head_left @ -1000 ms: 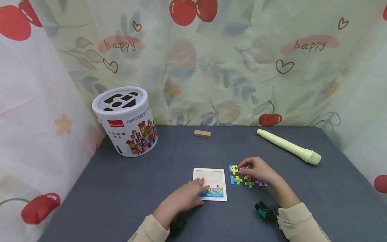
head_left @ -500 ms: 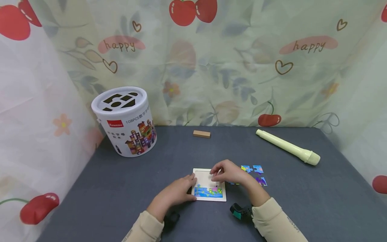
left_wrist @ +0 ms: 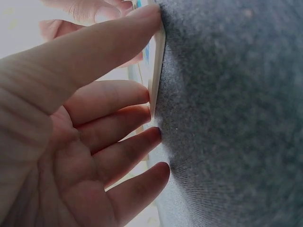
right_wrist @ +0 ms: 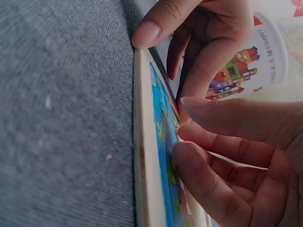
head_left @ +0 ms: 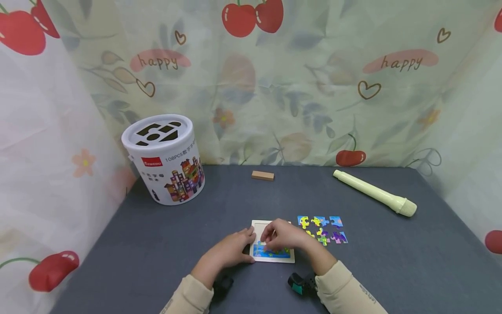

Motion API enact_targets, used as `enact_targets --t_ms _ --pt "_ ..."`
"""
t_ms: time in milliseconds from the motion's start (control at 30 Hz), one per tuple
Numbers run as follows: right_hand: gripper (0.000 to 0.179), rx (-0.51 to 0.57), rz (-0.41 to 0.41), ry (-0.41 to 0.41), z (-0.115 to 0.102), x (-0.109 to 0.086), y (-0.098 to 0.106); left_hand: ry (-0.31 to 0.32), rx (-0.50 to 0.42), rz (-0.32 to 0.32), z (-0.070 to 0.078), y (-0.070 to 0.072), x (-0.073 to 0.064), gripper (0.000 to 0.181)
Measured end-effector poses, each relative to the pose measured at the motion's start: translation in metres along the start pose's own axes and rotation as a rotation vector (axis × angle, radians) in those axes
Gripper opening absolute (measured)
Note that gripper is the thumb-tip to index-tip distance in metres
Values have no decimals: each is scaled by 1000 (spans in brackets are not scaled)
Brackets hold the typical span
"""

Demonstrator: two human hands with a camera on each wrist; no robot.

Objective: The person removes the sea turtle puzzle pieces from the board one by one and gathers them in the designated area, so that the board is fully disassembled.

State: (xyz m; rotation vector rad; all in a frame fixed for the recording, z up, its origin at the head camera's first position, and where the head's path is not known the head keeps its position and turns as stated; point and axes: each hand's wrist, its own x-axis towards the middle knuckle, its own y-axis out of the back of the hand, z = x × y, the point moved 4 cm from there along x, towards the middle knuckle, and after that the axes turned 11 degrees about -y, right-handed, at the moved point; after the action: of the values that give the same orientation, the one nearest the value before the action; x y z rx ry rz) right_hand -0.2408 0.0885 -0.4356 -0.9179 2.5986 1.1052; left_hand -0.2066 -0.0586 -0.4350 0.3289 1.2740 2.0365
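Changes, against the frame a second ago: we find the right hand (head_left: pixel 285 234) moved from the loose puzzle pieces (head_left: pixel 336 221) to above the puzzle tray (head_left: pixel 292 256), and the left hand (head_left: pixel 231 247) shifted off the picture to the tray's left edge.

Hands, two: left, spread wide, thumb and fingertips touching the tray edge; right, thumb and fingers bent and close together at the picture; we cannot tell whether a piece is pinched.

Setting: dark grey counter (head_left: pixel 204 231), tray at its near middle, loose pieces just right of it; fruit-printed cloth (head_left: pixel 270 100) behind and both sides.

Count: one tray, lower part filled; loose pieces, roughly six, in two rows; one white bucket (head_left: pixel 166 165); one wooden block (head_left: pixel 262 175); one pale microphone (head_left: pixel 372 190).
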Motion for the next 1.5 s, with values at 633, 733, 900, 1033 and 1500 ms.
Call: enact_targets --t_ms 633,733,900,1033,1500 --pt "18 47 25 57 3 -1 -8 -22 -45 12 1 -1 -3 63" --pt "18 63 22 49 2 -1 -8 -24 -66 0 -2 -2 -2 63" --pt "18 91 12 48 1 0 -10 -32 -71 -11 -4 -3 -1 63" --pt "17 120 9 53 1 1 -12 -32 -80 -11 -5 -3 -1 63" --pt "17 305 -46 36 15 -6 1 -9 -92 -24 -5 -3 0 63"
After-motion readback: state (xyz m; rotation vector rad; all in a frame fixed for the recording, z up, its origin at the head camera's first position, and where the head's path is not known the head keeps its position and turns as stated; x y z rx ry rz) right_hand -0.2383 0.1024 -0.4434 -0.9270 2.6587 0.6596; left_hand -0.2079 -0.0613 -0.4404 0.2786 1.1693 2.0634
